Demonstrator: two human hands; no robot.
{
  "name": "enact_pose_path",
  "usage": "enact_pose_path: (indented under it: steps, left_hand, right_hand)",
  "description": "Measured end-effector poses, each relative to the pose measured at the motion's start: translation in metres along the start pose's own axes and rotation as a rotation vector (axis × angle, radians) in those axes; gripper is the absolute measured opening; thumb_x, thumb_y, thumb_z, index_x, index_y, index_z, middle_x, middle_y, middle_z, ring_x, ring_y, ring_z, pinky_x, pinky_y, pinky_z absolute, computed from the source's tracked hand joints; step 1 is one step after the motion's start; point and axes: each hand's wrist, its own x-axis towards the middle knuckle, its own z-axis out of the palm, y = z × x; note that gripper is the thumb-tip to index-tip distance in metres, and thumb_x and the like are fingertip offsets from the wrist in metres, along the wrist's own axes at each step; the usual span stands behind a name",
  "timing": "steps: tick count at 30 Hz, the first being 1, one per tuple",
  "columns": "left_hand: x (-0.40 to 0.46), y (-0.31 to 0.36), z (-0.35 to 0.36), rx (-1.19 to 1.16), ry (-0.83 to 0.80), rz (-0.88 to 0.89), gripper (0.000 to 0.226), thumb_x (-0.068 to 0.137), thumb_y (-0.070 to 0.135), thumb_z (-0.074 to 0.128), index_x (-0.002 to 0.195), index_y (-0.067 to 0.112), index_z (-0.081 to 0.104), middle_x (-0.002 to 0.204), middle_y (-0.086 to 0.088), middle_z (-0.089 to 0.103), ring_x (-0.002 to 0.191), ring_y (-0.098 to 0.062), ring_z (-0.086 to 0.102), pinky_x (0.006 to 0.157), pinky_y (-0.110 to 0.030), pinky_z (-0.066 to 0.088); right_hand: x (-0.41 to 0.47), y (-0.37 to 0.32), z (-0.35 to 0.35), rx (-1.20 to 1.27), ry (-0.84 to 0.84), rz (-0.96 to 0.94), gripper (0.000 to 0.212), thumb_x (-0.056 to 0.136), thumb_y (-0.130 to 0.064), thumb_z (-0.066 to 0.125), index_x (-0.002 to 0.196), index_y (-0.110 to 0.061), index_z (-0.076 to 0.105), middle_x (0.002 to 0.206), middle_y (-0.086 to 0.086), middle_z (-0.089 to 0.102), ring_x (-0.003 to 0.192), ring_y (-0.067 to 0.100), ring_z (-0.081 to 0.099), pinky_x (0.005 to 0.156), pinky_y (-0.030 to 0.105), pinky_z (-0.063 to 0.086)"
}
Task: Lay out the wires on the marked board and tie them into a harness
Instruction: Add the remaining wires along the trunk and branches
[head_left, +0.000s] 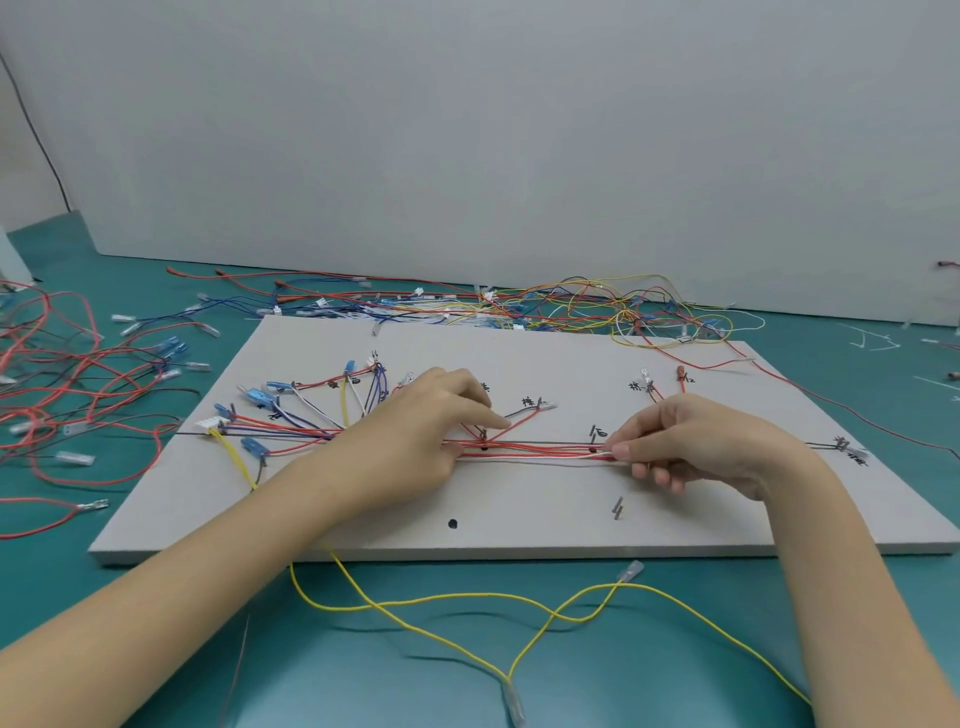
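Yellow wires (467, 603) trail loose at 6 o'clock. We press our left hand (415, 431) flat on the bundle (535, 451) while our right hand (691, 441) pinches it at 3 o'clock; slack could let strands stray off the board (519, 519) markings.

Wires (540, 452) lie on the board (519, 535), spare wires (519, 306) behind it.

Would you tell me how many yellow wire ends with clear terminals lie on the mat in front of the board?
2: one clear terminal just below the board's front edge, another nearest the camera. Others may be hidden under the forearms.
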Motion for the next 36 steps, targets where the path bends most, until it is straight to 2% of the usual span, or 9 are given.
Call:
enact_pose_path:
  steps: [2, 8, 13, 15, 17, 21, 27, 31, 36]
  left_hand:
    - [0.001, 0.002, -0.001, 0.008, -0.023, -0.013, 0.052, 0.085, -0.004, 0.057, 0.122, 0.031, 0.066, 0.117, 0.011, 0.054, 0.112, -0.007, 0.041, 0.097, -0.024, 0.034]
    - [0.004, 0.007, -0.002, 0.049, -0.077, -0.023, 0.054, 0.082, -0.01, 0.049, 0.122, 0.023, 0.067, 0.119, 0.007, 0.058, 0.115, -0.016, 0.045, 0.099, -0.034, 0.037]
    - [0.011, 0.008, -0.007, 0.015, -0.075, -0.056, 0.053, 0.081, -0.009, 0.048, 0.12, 0.02, 0.069, 0.119, 0.005, 0.06, 0.117, -0.015, 0.046, 0.1, -0.027, 0.035]
    - [0.012, 0.012, -0.005, 0.003, -0.065, -0.041, 0.038, 0.088, 0.004, 0.054, 0.117, 0.023, 0.071, 0.115, 0.008, 0.061, 0.115, -0.013, 0.048, 0.099, -0.031, 0.038]
    - [0.013, 0.017, -0.001, -0.006, -0.057, -0.029, 0.025, 0.095, 0.026, 0.057, 0.114, 0.027, 0.072, 0.111, 0.011, 0.063, 0.111, -0.01, 0.049, 0.096, -0.035, 0.041]
    - [0.019, 0.026, 0.01, 0.048, -0.072, 0.004, 0.026, 0.096, 0.042, 0.054, 0.114, 0.033, 0.071, 0.11, 0.011, 0.062, 0.107, -0.011, 0.047, 0.093, -0.038, 0.042]
    - [0.024, 0.036, 0.025, 0.175, -0.086, 0.093, 0.024, 0.098, 0.031, 0.053, 0.112, 0.029, 0.072, 0.107, 0.005, 0.061, 0.105, -0.018, 0.047, 0.089, -0.036, 0.039]
    - [0.028, 0.04, 0.025, 0.075, -0.064, 0.078, 0.021, 0.092, 0.019, 0.056, 0.099, 0.018, 0.076, 0.097, -0.001, 0.064, 0.095, -0.018, 0.056, 0.083, -0.033, 0.044]
    - [0.034, 0.047, 0.029, 0.086, -0.049, 0.072, 0.018, 0.094, 0.023, 0.056, 0.095, 0.015, 0.072, 0.094, 0.0, 0.061, 0.092, -0.017, 0.056, 0.081, -0.038, 0.046]
  right_hand:
    - [-0.001, 0.001, -0.003, 0.0, -0.02, -0.008, 0.01, 0.088, -0.01, 0.068, 0.084, -0.004, 0.074, 0.062, 0.006, 0.061, 0.045, 0.01, 0.05, 0.042, 0.019, 0.043]
    - [-0.001, 0.0, 0.002, -0.1, 0.003, -0.016, 0.019, 0.094, -0.012, 0.062, 0.083, -0.003, 0.073, 0.054, 0.001, 0.053, 0.041, 0.01, 0.045, 0.036, 0.019, 0.034]
    - [0.0, -0.001, 0.005, -0.165, 0.011, -0.001, 0.021, 0.098, -0.014, 0.056, 0.089, 0.0, 0.069, 0.053, -0.001, 0.049, 0.04, 0.008, 0.036, 0.035, 0.018, 0.027]
    - [0.0, -0.001, 0.004, -0.154, 0.005, 0.002, 0.021, 0.098, -0.014, 0.055, 0.089, 0.0, 0.068, 0.054, -0.001, 0.048, 0.039, 0.008, 0.033, 0.035, 0.017, 0.025]
    - [0.0, -0.002, 0.005, -0.164, 0.007, 0.01, 0.021, 0.097, -0.016, 0.057, 0.085, -0.003, 0.069, 0.054, 0.0, 0.047, 0.04, 0.009, 0.032, 0.036, 0.018, 0.023]
    - [0.001, -0.001, 0.006, -0.142, 0.041, 0.006, 0.018, 0.093, -0.017, 0.063, 0.083, -0.005, 0.072, 0.054, 0.002, 0.047, 0.042, 0.012, 0.03, 0.036, 0.019, 0.022]
    - [-0.001, -0.001, 0.005, -0.123, 0.054, 0.004, 0.011, 0.084, -0.016, 0.073, 0.078, -0.008, 0.072, 0.048, 0.003, 0.048, 0.036, 0.012, 0.03, 0.034, 0.018, 0.024]
    - [-0.001, 0.001, 0.003, -0.103, 0.059, -0.001, 0.012, 0.083, -0.018, 0.075, 0.074, -0.01, 0.073, 0.047, 0.001, 0.047, 0.035, 0.01, 0.032, 0.033, 0.017, 0.025]
    - [0.0, 0.002, -0.002, -0.014, 0.031, -0.042, 0.01, 0.083, -0.016, 0.074, 0.076, -0.009, 0.075, 0.054, 0.004, 0.056, 0.04, 0.01, 0.044, 0.035, 0.018, 0.033]
